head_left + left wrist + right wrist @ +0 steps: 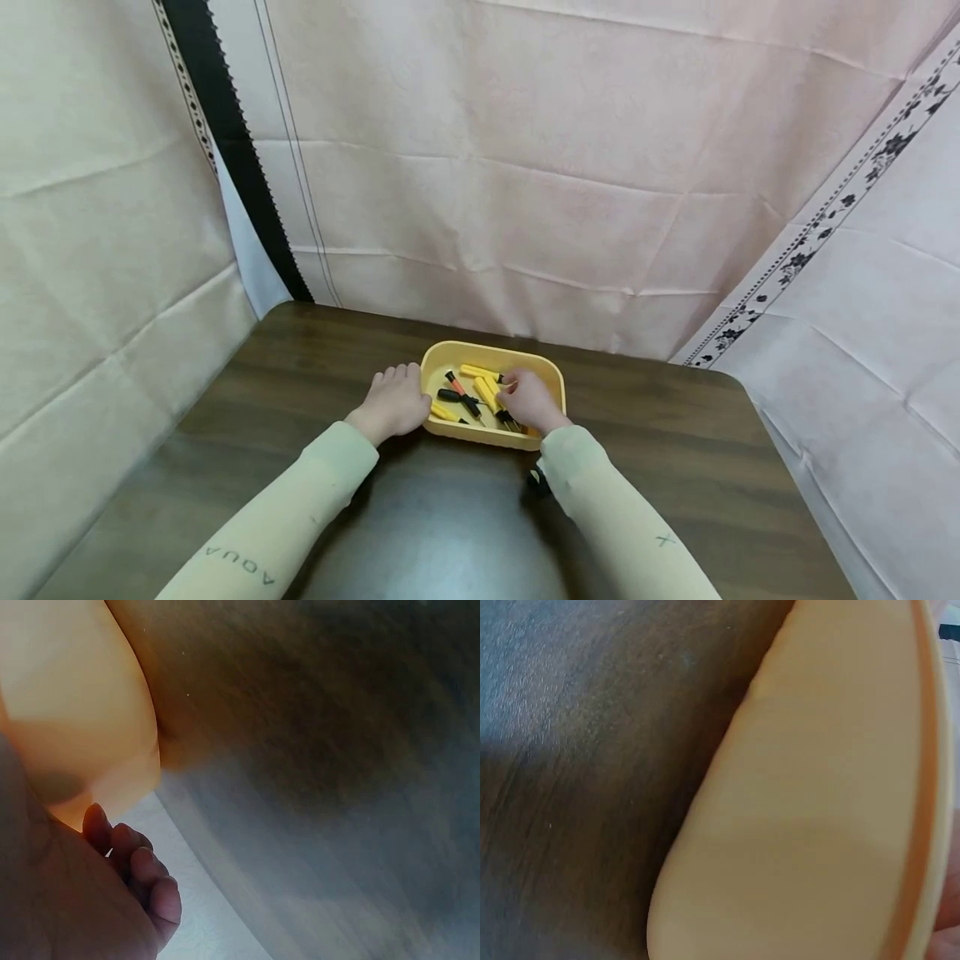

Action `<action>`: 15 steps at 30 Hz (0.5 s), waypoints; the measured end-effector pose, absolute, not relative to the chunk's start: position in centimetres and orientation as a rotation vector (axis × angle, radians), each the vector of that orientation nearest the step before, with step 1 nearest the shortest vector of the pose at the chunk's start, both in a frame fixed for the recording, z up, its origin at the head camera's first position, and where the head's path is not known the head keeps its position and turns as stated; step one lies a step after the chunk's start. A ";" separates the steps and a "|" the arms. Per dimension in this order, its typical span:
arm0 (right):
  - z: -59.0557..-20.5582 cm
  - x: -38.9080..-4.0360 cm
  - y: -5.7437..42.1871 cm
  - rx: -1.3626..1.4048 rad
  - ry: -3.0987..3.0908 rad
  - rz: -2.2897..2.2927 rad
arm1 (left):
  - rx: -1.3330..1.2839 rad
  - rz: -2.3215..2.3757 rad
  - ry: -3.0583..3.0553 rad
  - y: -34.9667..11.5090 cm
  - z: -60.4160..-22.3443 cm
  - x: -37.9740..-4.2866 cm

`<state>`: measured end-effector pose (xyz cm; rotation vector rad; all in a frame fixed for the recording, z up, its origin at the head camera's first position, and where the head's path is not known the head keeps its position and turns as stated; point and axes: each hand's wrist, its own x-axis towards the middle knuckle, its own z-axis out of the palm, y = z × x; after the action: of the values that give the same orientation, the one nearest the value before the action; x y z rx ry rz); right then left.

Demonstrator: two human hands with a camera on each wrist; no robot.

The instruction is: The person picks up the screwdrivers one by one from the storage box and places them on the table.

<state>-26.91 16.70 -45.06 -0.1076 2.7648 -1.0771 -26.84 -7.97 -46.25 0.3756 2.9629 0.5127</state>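
A yellow plastic tray (442,429) holds several screwdrivers. Most have yellow handles, such as the screwdriver (480,372) near the back wall; an orange-and-black screwdriver (462,394) and a black-handled screwdriver (448,395) lie to the left. My left hand (395,402) rests against the tray's left end from outside, thumb side at the rim. In the left wrist view its fingers (154,874) show beside the tray wall. Inside the tray's right half, my right hand (531,400) reaches down with bent fingers among the yellow screwdrivers; whether they pinch one is unclear.
The tray stands on a dark wooden table (315,375), toward its back edge. Pale cloth (487,167) hangs behind and at both sides. A small black object (537,481) shows by the right sleeve. The right wrist view mostly shows the tray's outer wall (802,810).
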 end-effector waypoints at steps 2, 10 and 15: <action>-45.4 -26.9 16.5 -0.103 2.792 -1.041 | 0.376 0.526 2.956 -7.9 -46.5 -26.8; -46.1 -27.6 15.7 -0.148 2.890 -0.873 | 0.345 0.519 2.959 -8.0 -46.3 -26.8; -46.1 -27.8 15.6 -0.134 2.884 -0.878 | 0.364 0.524 2.947 -7.9 -46.1 -27.0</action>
<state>-27.80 15.64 -46.14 -0.1341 2.8844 -0.8780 -26.99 -7.92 -46.05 0.3637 2.9465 0.5241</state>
